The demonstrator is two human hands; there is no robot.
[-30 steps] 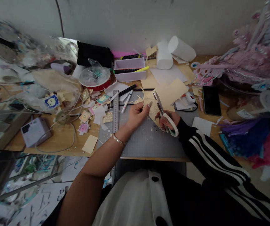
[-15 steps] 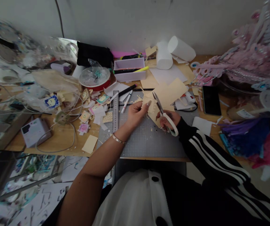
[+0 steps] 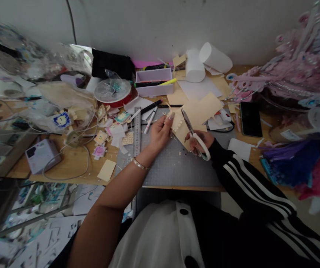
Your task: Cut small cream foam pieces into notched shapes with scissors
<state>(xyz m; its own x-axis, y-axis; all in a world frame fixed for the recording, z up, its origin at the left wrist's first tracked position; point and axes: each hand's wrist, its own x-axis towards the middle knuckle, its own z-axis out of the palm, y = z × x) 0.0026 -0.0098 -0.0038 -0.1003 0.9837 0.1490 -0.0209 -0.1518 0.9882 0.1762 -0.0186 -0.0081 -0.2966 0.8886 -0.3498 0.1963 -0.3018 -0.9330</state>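
Note:
My left hand [image 3: 160, 132] is closed in a pinch on a small cream cardboard piece [image 3: 178, 123] with a bumpy, scalloped edge. The fingers cover part of that piece. In my right hand [image 3: 208, 139] is a pair of scissors [image 3: 202, 146] with white handles, its blades pointing up and away from me. The blades are just right of the cardboard piece and look slightly apart. I cannot tell whether they touch it. Beneath both hands lies a grey cutting mat [image 3: 171, 169], with larger cream card sheets [image 3: 201, 111] behind.
A steel ruler [image 3: 137, 139] and a white marker [image 3: 150, 121] lie left of my hands. Behind stands a lilac pen box [image 3: 154, 89]. Paper scraps and small drawn cards [image 3: 99, 151] are scattered left; a phone [image 3: 251, 119] and pink decorations [image 3: 285, 76] are at right.
My left hand has turned slightly, its thumb now pointing more upward, and the cardboard piece has turned with it. The right hand and scissors have hardly moved.

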